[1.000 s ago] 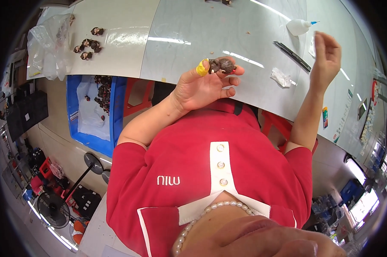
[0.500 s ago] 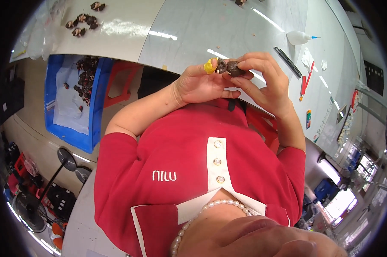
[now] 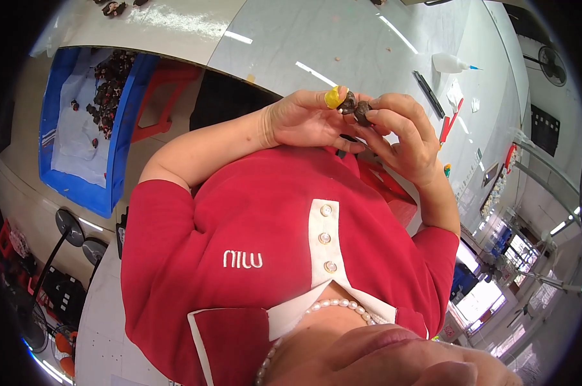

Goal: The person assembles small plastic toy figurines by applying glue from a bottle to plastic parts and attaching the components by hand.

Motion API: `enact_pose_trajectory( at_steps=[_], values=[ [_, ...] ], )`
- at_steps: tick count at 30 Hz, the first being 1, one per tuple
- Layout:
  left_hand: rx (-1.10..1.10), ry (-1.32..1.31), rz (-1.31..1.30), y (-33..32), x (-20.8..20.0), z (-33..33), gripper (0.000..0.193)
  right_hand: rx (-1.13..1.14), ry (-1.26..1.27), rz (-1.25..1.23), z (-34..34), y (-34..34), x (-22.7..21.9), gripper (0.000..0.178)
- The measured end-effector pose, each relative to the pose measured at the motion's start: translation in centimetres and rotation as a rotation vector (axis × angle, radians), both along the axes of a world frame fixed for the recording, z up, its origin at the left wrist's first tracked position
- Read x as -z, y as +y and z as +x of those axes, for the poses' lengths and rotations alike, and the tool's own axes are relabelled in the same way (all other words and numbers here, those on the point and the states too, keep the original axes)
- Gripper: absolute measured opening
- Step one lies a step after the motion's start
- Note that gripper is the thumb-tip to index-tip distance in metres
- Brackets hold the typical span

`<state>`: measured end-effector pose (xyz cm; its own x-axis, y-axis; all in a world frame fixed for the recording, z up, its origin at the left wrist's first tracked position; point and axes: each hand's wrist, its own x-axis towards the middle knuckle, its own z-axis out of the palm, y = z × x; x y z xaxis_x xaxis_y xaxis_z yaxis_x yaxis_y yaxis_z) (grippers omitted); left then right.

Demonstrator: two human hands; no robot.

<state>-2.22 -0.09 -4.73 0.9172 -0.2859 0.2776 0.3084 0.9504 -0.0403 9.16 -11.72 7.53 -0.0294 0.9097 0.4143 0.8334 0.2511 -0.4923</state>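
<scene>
In front of my chest, just over the table's near edge, I hold a small dark brown figure [image 3: 363,113] with two rounded parts and pale bits on it. My left hand [image 3: 304,122] is closed on its left part, and a yellow finger cover [image 3: 334,97] sits on a fingertip there. My right hand [image 3: 406,132] pinches the right part between thumb and fingers. The fingers hide much of the figure, so its exact shape cannot be made out.
On the grey table [image 3: 316,38] at right are a white squeeze bottle [image 3: 450,63] with a blue tip, a black pen-like tool [image 3: 429,93] and a red-handled tool [image 3: 446,128]. A blue bin [image 3: 114,170] of small brown figures [image 3: 114,90] stands left, beside a red stool [image 3: 168,83].
The view has tilted and shifted, so the bin and table sit higher in it. Both hands still grip the figure, which has turned slightly between the fingers.
</scene>
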Motion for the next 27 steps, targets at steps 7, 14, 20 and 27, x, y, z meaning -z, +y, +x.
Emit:
enact_pose_trajectory(
  at_steps=[7,14,20,27],
  values=[
    [0.054,-0.046,0.048,-0.2,-0.4,0.0,0.055,-0.041,-0.049,0.042,0.0,-0.8,0.2,0.029],
    [0.116,0.025,0.061,-0.5,-0.1,-0.2,0.053,-0.058,-0.061,0.066,0.1,-1.7,0.9,0.028],
    [0.151,-0.013,0.118,-0.4,0.0,0.1,0.063,-0.083,-0.104,0.080,0.1,-2.2,0.9,0.026],
    [0.114,-0.023,0.152,-0.5,-0.2,0.4,0.065,-0.065,-0.125,0.105,0.0,-2.2,0.9,0.029]
  ],
)
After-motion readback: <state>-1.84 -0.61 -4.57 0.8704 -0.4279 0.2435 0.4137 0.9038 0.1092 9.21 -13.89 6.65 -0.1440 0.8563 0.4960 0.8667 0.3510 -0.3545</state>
